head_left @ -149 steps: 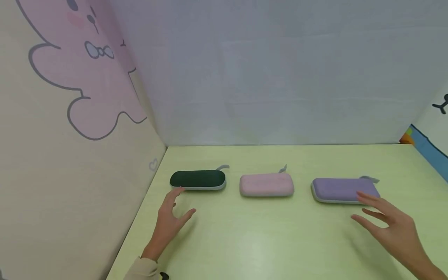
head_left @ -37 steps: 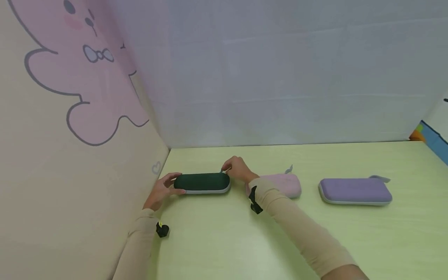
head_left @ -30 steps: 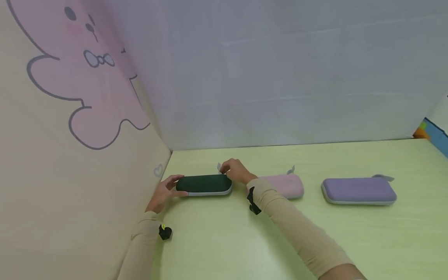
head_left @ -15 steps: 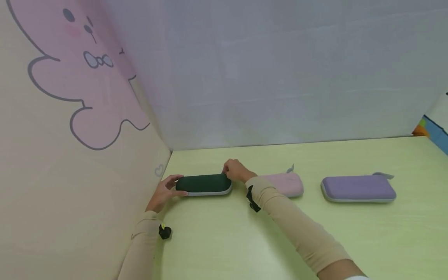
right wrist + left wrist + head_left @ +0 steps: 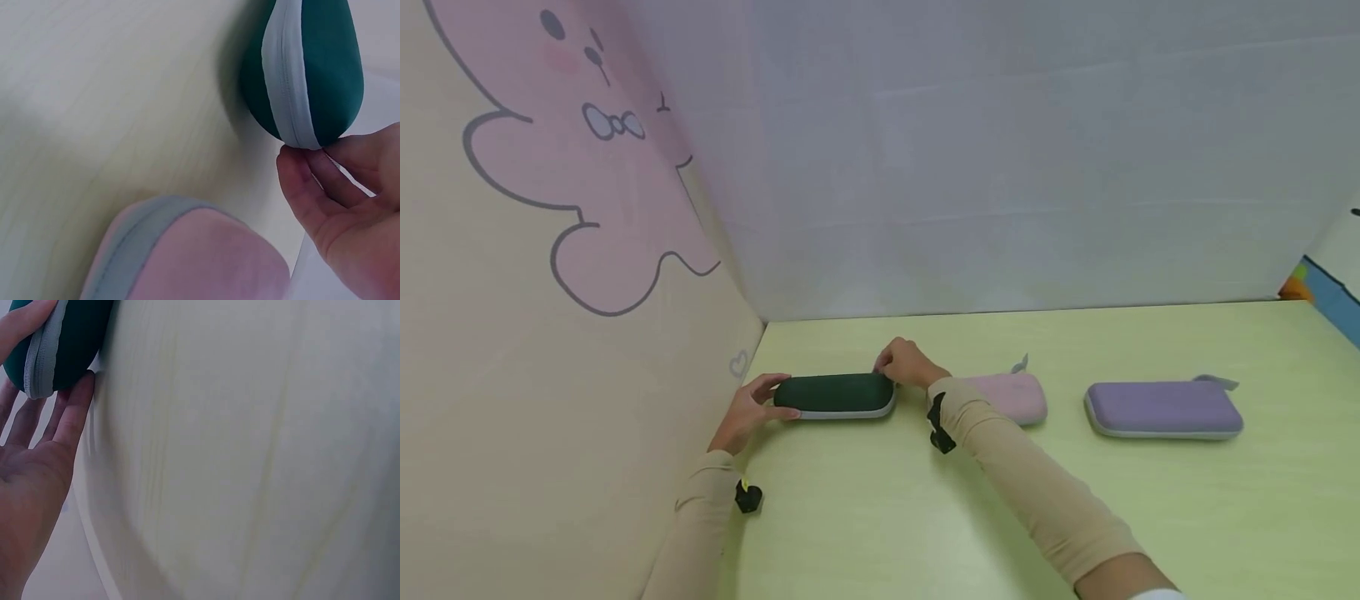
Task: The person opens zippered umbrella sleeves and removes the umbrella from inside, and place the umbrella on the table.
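Observation:
A dark green zip case [image 5: 835, 393] with a pale grey zipper band lies at the table's left side. My left hand [image 5: 749, 414] grips its left end, thumb on the front side and fingers behind. In the left wrist view, the thumb presses near the zipper band [image 5: 44, 356]. At the case's back right corner, my right hand [image 5: 907, 364] pinches the zipper's pull strap, which its fingers mostly hide. The right wrist view has those curled fingers [image 5: 306, 181] against the end of the zipper band [image 5: 289, 81]. The zip looks closed where visible.
Under my right forearm, a pink zip case [image 5: 1011, 397] is partly covered. Farther right lies a purple zip case [image 5: 1163, 408] with a grey strap [image 5: 1216, 382]. A patterned wall [image 5: 625, 250] borders the pale green table [image 5: 865, 517] on the left; a pale sheet [image 5: 1000, 167] hangs behind.
Five seconds ago both hands hovered apart, the right near the purple case; since then both have taken hold of the green case. Over the last second the hands have barely moved.

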